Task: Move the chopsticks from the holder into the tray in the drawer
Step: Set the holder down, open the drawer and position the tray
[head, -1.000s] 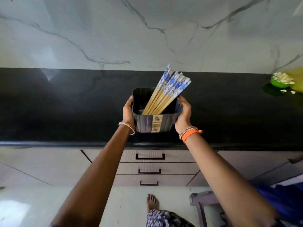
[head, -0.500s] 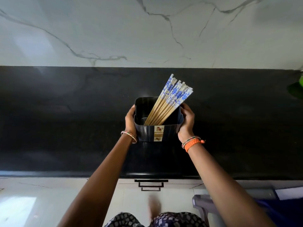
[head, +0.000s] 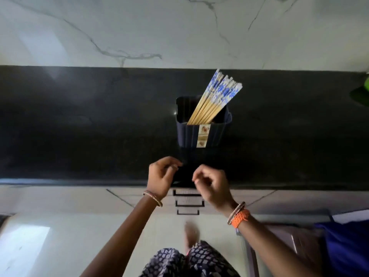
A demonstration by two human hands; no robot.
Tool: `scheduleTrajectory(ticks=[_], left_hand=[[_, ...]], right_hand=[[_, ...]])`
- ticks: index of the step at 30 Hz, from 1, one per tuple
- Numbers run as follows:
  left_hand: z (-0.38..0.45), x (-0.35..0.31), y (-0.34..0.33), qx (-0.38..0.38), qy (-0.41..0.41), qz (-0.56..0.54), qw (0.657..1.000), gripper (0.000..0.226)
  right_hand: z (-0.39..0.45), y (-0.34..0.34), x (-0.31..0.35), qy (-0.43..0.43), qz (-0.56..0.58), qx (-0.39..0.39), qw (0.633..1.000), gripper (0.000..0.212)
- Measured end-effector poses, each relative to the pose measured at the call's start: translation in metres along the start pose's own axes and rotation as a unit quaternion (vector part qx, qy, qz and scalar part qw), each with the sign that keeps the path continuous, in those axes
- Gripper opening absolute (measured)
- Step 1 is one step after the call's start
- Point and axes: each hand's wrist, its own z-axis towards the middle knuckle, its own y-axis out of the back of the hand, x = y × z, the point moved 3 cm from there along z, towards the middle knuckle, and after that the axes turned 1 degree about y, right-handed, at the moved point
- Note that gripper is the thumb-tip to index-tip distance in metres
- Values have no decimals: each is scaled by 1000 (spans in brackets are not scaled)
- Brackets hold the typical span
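Observation:
A dark square holder with a small label stands on the black countertop. A bundle of wooden chopsticks with blue-and-white patterned tops leans to the right inside it. My left hand and my right hand hover near the counter's front edge, below the holder and apart from it. Their fingers are loosely curled and hold nothing. Below the hands are closed drawers with black handles. No tray is visible.
A white marble wall rises behind the counter. Something green sits at the counter's far right edge. A grey stool or chair and blue fabric are at the lower right on the pale floor.
Both hands have let go of the holder and drawn back toward the counter's front edge. The holder now stands alone on the counter.

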Motion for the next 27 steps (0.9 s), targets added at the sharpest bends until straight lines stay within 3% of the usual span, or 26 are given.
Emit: scheduleTrajectory(ticks=[2, 5, 13, 17, 21, 27], left_hand=[[-22, 5, 1, 34, -23, 65, 997, 26], [-38, 8, 1, 52, -67, 104, 991, 25], [-43, 15, -5, 59, -83, 148, 984, 26], [-59, 15, -10, 18, -79, 161, 984, 25], [-65, 13, -3, -56, -51, 167, 983, 28], [-74, 12, -2, -38, -58, 214, 974, 29]], right_hand=[[-20, -26, -21, -23, -155, 112, 981, 13], [-28, -56, -59, -47, -355, 192, 914, 32], [-12, -73, -130, -235, -376, 255, 860, 44], [-9, -76, -135, -265, -378, 284, 840, 51], [-19, -77, -132, -272, -379, 257, 846, 49], [-44, -82, -124, -262, -380, 251, 851, 45]])
